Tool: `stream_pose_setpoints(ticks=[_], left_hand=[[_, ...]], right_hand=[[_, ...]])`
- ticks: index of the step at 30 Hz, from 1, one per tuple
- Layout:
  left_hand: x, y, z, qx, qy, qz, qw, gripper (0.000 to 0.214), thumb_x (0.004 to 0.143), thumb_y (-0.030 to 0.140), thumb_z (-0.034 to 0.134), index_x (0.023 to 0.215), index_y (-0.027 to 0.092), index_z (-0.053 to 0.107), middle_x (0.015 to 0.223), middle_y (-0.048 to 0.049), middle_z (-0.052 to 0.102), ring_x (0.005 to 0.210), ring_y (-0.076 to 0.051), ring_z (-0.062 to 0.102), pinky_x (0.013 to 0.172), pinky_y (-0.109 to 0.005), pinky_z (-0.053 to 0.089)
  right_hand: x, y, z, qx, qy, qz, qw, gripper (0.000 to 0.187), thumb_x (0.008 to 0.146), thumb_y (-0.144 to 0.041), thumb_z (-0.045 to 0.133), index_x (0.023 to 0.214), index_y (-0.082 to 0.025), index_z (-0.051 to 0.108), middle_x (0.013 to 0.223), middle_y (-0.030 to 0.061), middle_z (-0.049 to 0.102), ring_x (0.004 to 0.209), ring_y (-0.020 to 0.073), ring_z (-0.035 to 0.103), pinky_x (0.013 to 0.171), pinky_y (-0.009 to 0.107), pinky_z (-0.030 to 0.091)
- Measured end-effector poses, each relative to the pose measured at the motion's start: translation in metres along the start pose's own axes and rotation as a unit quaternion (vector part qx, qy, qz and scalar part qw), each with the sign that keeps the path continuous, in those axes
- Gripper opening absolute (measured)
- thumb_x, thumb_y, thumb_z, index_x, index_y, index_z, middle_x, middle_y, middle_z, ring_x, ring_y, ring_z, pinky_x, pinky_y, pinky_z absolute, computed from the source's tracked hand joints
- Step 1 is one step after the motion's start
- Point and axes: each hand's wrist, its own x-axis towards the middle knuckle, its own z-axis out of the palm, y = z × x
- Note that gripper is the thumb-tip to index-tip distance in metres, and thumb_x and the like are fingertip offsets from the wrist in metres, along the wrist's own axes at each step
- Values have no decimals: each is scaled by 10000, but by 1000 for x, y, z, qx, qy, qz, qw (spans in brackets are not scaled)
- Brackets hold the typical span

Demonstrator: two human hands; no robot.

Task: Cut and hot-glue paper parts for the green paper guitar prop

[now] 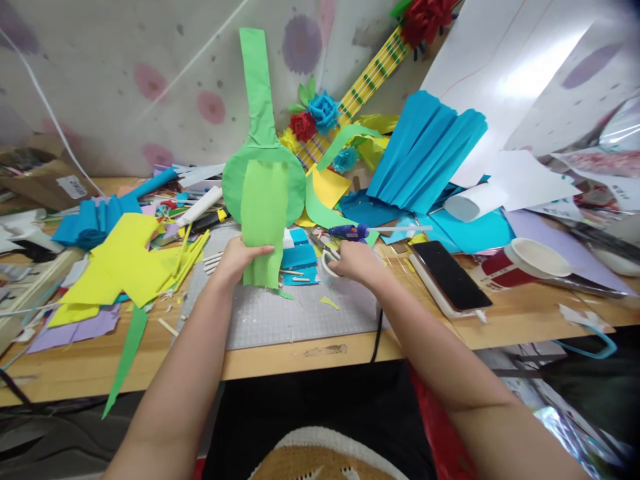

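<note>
My left hand (235, 261) pinches a light green strip of crepe paper (264, 220), its thumb across the lower part. Behind the strip stands a green paper-covered round shape (233, 177) with a long green neck (257, 87) pointing up. My right hand (354, 261) is closed around the pale handle of a pair of scissors (327, 259), whose blades point up and left over the mat. A blue glue gun (349, 232) with a white glue stick lies just beyond my right hand. Below both hands is a grey cutting mat (300, 320) with paper scraps.
Yellow crepe paper (123, 257) and blue crepe paper (93, 223) lie at left. Toward the back are a yellow paper guitar (373, 73) with paper flowers and a folded blue crepe sheet (420, 153). A phone (451, 275) and a paper cup (523, 263) stand at right.
</note>
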Motion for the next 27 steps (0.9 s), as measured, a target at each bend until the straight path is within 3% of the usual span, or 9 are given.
stream_pose_setpoints(ticks=[5,10,17,27], left_hand=[[2,-2,-4,35,-5,-1,999,533,376,300,810,860,132,664,890,-93,697,825,-273,648,690,-361,523],[4,-3,-5,27,-8,-1,1000,548,378,300,808,876,126,661,896,-96,694,813,-270,648,672,-358,518],[0,1,-2,4,-18,-6,1000,535,363,279,809,849,121,653,861,-91,696,768,-253,652,668,-356,519],[-4,3,1,16,-95,4,995,576,381,290,814,894,120,616,891,-88,687,754,-227,642,665,-336,513]], right_hand=[[-13,14,-16,118,48,-36,991,255,727,-367,512,883,-168,553,887,89,623,765,198,567,594,266,362],[-13,19,-8,251,44,-108,961,483,624,-504,629,968,-191,502,901,42,592,725,151,523,578,237,350],[0,22,-3,203,-141,-237,940,555,617,-638,582,918,-176,512,848,34,558,703,145,481,577,240,330],[20,5,-17,213,-235,-316,895,490,728,-628,468,828,-155,545,781,22,523,671,122,442,570,241,317]])
